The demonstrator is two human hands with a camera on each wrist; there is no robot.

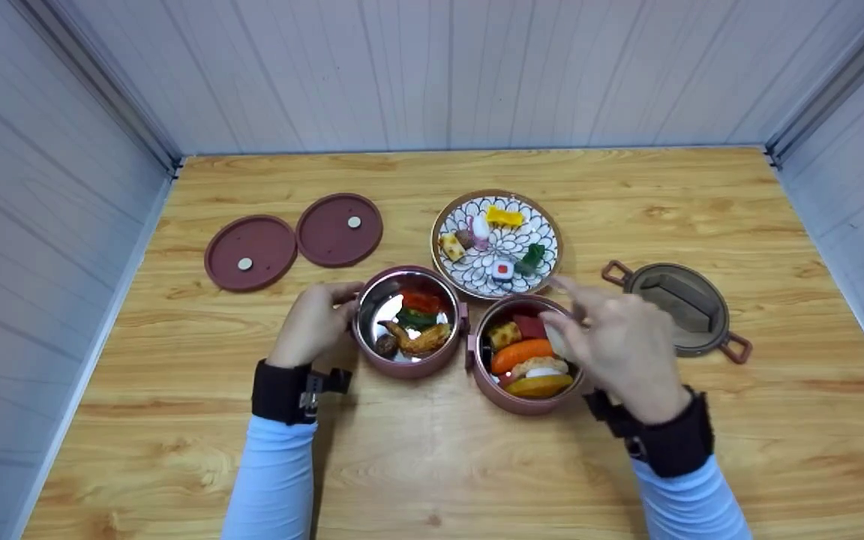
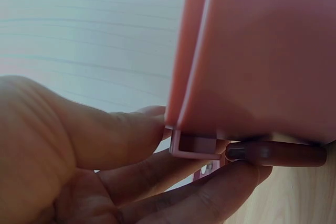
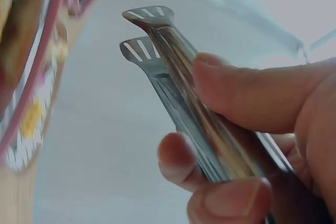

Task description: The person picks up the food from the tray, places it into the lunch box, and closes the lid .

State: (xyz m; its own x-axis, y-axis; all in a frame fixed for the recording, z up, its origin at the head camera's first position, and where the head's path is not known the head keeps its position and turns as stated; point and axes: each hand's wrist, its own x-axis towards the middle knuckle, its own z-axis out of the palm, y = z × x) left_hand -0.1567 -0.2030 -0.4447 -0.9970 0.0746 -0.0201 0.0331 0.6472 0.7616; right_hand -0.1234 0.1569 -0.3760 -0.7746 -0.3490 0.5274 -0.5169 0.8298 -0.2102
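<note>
Above the right rim of the right pot (image 1: 528, 405), right hand (image 1: 627, 345) grasps metal tongs (image 3: 194, 108) between thumb and curled fingers. Right wrist view resolves two slotted tips, slightly apart; head view gives only a blurred streak. Long axis runs from the hand toward the tabletop's far left, tips over the near right part of the patterned plate (image 1: 511, 238), by a green piece (image 1: 534, 256) and a sushi roll (image 1: 502, 271). Tip height above plate: cannot tell.

Left hand (image 1: 310, 321) grips the left pot (image 1: 406, 369) at its left side. Left wrist view adds what head view hides: thumb at the rim, fingers around the side handle (image 2: 283, 153).

Both pots contain food pieces. Farther out: two dark red lids (image 1: 256, 247), side by side toward the tabletop's far left corner; brown lid (image 1: 691, 300) toward its right edge, handles outward.
</note>
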